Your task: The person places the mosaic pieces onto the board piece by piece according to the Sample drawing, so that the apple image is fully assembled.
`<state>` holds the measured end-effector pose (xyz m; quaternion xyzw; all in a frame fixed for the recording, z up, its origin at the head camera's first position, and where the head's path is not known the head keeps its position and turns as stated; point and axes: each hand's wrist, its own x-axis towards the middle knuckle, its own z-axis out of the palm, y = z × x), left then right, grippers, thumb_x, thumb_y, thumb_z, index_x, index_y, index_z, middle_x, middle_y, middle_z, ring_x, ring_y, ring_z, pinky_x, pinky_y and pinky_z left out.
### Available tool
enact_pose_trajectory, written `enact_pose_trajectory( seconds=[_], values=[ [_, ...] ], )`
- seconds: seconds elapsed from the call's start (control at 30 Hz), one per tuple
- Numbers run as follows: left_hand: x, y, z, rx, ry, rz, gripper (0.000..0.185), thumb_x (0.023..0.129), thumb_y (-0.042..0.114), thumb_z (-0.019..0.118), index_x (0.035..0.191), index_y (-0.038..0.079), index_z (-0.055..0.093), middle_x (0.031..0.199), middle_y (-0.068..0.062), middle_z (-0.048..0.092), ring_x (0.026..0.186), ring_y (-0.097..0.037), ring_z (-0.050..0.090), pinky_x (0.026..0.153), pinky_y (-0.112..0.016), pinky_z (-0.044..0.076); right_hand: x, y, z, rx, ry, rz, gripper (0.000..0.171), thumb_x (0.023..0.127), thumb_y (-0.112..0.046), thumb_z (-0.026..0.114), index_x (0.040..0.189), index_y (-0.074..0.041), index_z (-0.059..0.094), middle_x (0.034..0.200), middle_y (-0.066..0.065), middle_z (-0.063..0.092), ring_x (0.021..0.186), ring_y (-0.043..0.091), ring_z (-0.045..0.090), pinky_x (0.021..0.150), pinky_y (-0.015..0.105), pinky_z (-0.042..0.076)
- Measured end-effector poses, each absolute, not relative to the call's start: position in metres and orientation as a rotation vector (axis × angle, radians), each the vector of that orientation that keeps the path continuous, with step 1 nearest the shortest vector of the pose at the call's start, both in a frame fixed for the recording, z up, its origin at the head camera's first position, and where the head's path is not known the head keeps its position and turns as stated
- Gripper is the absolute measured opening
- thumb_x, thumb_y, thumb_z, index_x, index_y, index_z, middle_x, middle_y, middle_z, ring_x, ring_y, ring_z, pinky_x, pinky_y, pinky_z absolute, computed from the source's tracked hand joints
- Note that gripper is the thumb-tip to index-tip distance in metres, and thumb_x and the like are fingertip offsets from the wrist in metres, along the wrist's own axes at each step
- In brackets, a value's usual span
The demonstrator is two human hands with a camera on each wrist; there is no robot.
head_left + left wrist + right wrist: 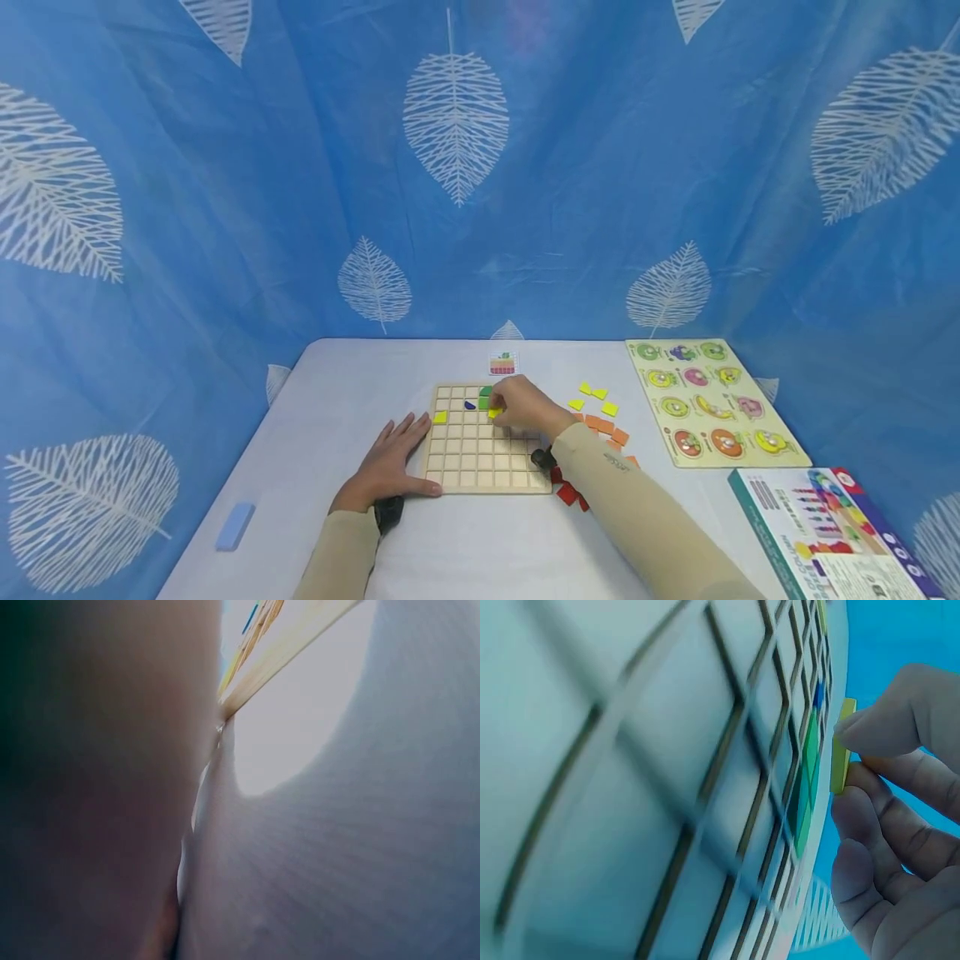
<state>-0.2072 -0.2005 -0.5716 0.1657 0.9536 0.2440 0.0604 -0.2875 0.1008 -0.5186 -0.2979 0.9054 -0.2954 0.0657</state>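
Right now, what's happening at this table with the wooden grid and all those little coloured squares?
A person is working on a wooden grid board on the white table. The right hand pinches a yellow tile on edge just above the board's upper rows, beside the green pieces already placed. The left hand lies flat against the board's left edge. Loose yellow and orange tiles lie to the right, and a small pattern card beyond the board.

I see bare desk (pixel 330 400) at left-centre frame; loose tiles (pixel 600 421) crowd the grid board's (pixel 480 467) right side.
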Motion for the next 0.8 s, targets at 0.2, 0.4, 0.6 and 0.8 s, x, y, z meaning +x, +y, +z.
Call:
enact_pose_trajectory(
  seconds=[0.2,0.4,0.6,0.8],
  values=[
    [-0.205,-0.2,-0.571,0.494,2.889,0.75,0.135,0.06,0.081,0.084,0.167,0.016,0.033,0.171,-0.004,0.03,0.159,-0.026,0.016,0.128,-0.052,0.005,-0.286,0.074,-0.519,-0.905,2.667,-0.887,0.016,0.089,-0.002,0.083,0.104,-0.007,0.078,0.099,-0.001,0.068,0.089,0.013,0.062,0.079,0.033,0.057],
    [-0.205,-0.202,-0.574,0.519,2.883,0.748,0.136,0.06,0.084,0.083,0.168,0.017,0.032,0.171,-0.001,0.029,0.159,-0.024,0.015,0.128,-0.05,0.003,-0.287,0.05,-0.52,-0.933,2.695,-0.807,0.014,0.09,-0.006,0.084,0.102,-0.011,0.079,0.095,-0.005,0.067,0.086,0.01,0.061,0.079,0.029,0.056],
    [-0.205,-0.203,-0.575,0.534,2.884,0.746,0.135,0.061,0.081,0.084,0.167,0.016,0.032,0.171,-0.003,0.029,0.159,-0.025,0.016,0.128,-0.049,0.004,-0.288,0.033,-0.518,-0.964,2.737,-0.731,0.015,0.09,-0.008,0.084,0.105,-0.01,0.08,0.096,-0.005,0.069,0.088,0.01,0.062,0.081,0.028,0.056],
    [-0.205,-0.201,-0.571,0.532,2.882,0.74,0.134,0.062,0.079,0.085,0.167,0.015,0.032,0.171,-0.003,0.029,0.159,-0.026,0.016,0.128,-0.05,0.004,-0.291,0.024,-0.52,-0.951,2.73,-0.72,0.017,0.089,-0.005,0.085,0.105,-0.008,0.08,0.097,-0.003,0.07,0.091,0.012,0.064,0.084,0.029,0.057]
  ],
)
